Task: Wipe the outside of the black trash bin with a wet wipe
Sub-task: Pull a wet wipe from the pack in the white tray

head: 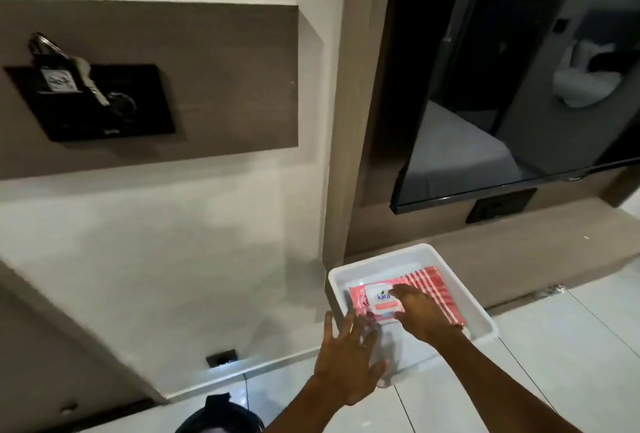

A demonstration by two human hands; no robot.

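Wall (pixel 173 242), pale, fills the left half of the view and carries a brown panel (pixel 207 86) with a black holder (pixel 104 114) from which keys (pixel 86 79) hang. Dark television screen (pixel 519 103), mounted at upper right, reflects a bed. White tiled floor (pixel 554 363) runs along the bottom, and on it, against the corner of the wall, sits a white plastic tray (pixel 485 325). Black trash bin (pixel 221 415), seen only as a rim at the bottom edge, stands on the floor left of the tray and well apart from it. Red-and-white striped cloth (pixel 433 280) lies in the far part of the tray. Wet wipe pack (pixel 367 301), pink with a white flap label, lies in the tray just beside the cloth. Right hand (pixel 422 315) reaches into the tray, its fingers (pixel 398 290) loosely extended with the tips on the label of the pack, gripping nothing. Left hand (pixel 346 360) hovers at the near rim of the tray, fingers spread wide apart and empty, tips close to the near end of the pack.
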